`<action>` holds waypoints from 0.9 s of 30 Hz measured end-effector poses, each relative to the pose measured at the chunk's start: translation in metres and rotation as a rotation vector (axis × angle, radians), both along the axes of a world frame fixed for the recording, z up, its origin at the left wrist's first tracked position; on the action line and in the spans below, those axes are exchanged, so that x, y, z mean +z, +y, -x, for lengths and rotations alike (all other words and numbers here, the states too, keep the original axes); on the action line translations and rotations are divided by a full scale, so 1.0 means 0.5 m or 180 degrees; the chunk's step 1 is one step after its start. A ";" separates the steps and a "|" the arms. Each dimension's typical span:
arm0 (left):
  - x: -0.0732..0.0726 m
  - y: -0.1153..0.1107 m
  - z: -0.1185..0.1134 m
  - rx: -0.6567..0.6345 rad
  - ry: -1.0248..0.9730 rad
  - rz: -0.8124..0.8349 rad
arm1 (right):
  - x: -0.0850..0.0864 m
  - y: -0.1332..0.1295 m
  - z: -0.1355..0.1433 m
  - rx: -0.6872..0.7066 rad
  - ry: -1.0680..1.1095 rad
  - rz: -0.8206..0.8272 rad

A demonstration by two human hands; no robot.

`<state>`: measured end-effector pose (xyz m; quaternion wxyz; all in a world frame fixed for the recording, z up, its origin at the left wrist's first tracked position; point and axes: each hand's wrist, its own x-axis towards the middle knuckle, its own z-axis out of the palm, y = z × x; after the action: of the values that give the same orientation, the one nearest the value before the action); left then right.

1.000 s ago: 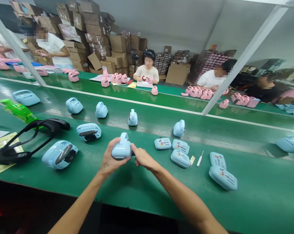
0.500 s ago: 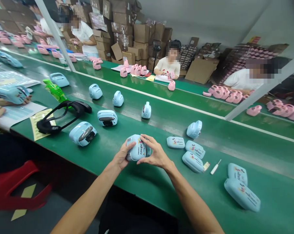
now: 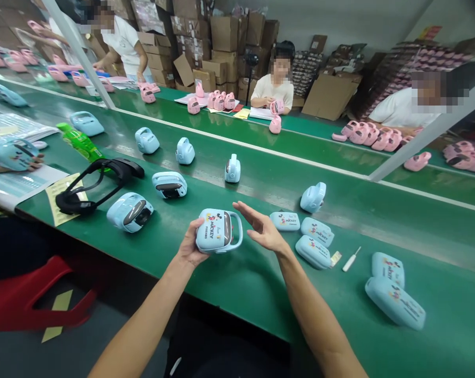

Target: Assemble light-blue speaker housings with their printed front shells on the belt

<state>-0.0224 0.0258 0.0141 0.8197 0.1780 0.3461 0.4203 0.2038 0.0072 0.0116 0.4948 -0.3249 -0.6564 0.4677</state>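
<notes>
My left hand (image 3: 190,245) is closed around the left side of a light blue handled device (image 3: 212,232), held above the green table. Its printed face with MICKEY lettering is turned up, and the loop handle points right. Just right of that handle, my right hand (image 3: 264,230) is open, apart from the device, with its fingers stretched out. Beyond it lie several light blue printed shells (image 3: 316,232). A screwdriver (image 3: 351,260) with a white handle rests beside a small yellowish label (image 3: 336,258).
More blue handled devices (image 3: 169,185) stand ahead and left. A black head strap (image 3: 97,186) and a green bottle (image 3: 80,143) are at left, near a co-worker's hand. Across the green table (image 3: 261,315), people sit or stand by pink devices (image 3: 221,101). A red stool (image 3: 36,294) is lower left.
My right hand has let go of the blue device and moved off to the right, fingers spreading. The device's handle now shows, raised out to the right. The left hand keeps its hold.
</notes>
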 end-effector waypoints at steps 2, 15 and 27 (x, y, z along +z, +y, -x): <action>0.001 0.002 -0.002 0.0049 0.0123 -0.0013 | 0.001 -0.001 0.004 -0.0202 -0.0227 -0.0192; 0.011 -0.022 -0.015 0.0374 0.0991 -0.0668 | -0.025 -0.013 0.063 -0.0205 -0.1332 -0.0991; 0.012 -0.030 -0.017 0.0288 0.1228 -0.0537 | -0.002 -0.022 0.043 -0.0124 -0.1571 -0.0725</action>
<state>-0.0139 0.0107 0.0200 0.7008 0.3074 0.4678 0.4422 0.1822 -0.0038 0.0105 0.3621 -0.3839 -0.7992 0.2878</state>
